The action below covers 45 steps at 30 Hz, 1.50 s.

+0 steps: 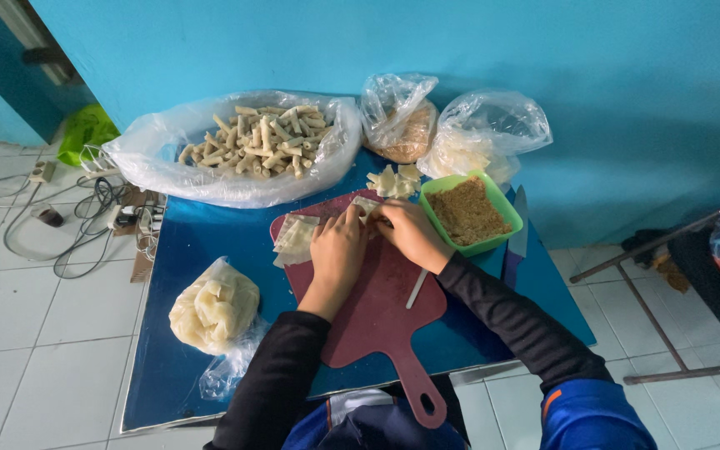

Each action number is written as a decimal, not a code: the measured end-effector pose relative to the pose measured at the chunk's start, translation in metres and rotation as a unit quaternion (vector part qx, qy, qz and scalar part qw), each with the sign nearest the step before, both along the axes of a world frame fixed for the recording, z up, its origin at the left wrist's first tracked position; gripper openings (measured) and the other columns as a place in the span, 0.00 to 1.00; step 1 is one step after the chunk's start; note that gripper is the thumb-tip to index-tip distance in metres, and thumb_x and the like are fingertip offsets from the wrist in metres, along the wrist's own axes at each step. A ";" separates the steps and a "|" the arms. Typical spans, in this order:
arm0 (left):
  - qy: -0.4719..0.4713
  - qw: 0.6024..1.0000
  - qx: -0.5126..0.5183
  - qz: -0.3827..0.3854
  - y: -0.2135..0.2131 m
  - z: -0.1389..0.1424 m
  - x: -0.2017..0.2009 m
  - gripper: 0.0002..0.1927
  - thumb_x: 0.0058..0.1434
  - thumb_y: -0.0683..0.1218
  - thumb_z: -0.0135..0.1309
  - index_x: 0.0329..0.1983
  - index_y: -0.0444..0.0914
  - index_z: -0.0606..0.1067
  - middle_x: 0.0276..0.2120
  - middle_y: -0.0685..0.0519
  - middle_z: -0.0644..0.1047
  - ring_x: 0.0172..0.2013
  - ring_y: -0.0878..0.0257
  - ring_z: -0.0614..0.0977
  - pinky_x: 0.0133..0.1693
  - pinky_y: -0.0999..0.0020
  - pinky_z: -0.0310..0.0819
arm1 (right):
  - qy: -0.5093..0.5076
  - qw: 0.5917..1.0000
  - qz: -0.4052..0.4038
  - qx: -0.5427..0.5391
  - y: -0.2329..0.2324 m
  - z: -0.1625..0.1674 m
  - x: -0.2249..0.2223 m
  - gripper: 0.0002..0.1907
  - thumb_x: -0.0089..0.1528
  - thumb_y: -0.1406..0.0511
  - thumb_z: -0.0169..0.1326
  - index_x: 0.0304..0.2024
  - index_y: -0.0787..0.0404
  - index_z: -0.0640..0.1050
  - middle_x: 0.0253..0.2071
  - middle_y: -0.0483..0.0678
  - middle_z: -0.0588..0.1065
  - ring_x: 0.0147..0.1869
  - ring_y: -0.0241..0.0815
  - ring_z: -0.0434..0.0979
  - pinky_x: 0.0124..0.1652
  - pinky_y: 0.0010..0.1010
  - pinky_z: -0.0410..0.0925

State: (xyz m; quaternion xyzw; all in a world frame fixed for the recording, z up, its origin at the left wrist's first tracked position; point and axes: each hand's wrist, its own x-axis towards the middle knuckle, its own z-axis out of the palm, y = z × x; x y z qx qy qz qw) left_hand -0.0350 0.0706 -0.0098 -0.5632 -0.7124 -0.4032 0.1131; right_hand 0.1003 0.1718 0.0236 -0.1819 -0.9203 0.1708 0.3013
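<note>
Rolling a wrapper on the red board, left hand and right hand both pinch it closed, filling tub beside.

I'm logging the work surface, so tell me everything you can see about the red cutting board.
The cutting board is dark red, flat, looks like plastic, with a long handle ending in a hanging hole, pointing toward the person. It lies on the blue table. On it are a stack of pale wrapper squares, a thin white stick, and both hands: the left hand and right hand press a wrapper at its far edge.
</note>
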 end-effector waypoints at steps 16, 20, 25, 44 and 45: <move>0.152 0.981 0.004 -0.123 -0.004 0.008 -0.022 0.06 0.61 0.45 0.57 0.41 0.42 0.76 0.36 0.56 0.78 0.42 0.58 0.80 0.43 0.61 0.73 | -0.024 0.998 0.013 0.062 0.009 -0.009 0.002 0.05 0.58 0.75 0.54 0.37 0.66 0.77 0.39 0.52 0.76 0.49 0.55 0.72 0.49 0.42 0.67; 0.074 0.991 0.038 -0.101 -0.002 0.007 -0.021 0.07 0.63 0.46 0.55 0.41 0.41 0.73 0.36 0.53 0.79 0.41 0.55 0.81 0.44 0.59 0.74 | -0.034 0.997 0.027 0.071 0.007 -0.009 0.003 0.08 0.58 0.75 0.53 0.40 0.64 0.76 0.43 0.51 0.74 0.54 0.56 0.69 0.53 0.43 0.65; -0.005 0.998 -0.012 -0.064 0.000 0.010 -0.018 0.07 0.66 0.49 0.55 0.41 0.41 0.74 0.33 0.50 0.80 0.40 0.51 0.82 0.42 0.54 0.73 | -0.019 0.996 0.029 0.076 0.002 -0.008 0.002 0.08 0.57 0.70 0.58 0.40 0.63 0.77 0.44 0.52 0.74 0.53 0.57 0.68 0.52 0.45 0.63; 0.015 1.000 -0.004 -0.019 0.000 0.017 -0.014 0.05 0.59 0.49 0.59 0.36 0.46 0.78 0.35 0.55 0.79 0.41 0.54 0.81 0.41 0.57 0.73 | -0.010 0.998 -0.067 0.013 0.004 0.000 -0.009 0.05 0.56 0.69 0.62 0.35 0.63 0.80 0.37 0.56 0.76 0.48 0.58 0.74 0.46 0.44 0.67; 0.033 0.999 0.006 -0.021 0.000 0.017 -0.014 0.04 0.59 0.49 0.59 0.35 0.46 0.78 0.34 0.55 0.79 0.40 0.54 0.81 0.41 0.57 0.73 | -0.013 0.998 -0.060 0.023 0.004 -0.001 -0.008 0.06 0.57 0.69 0.62 0.36 0.64 0.80 0.38 0.55 0.76 0.48 0.58 0.74 0.46 0.44 0.67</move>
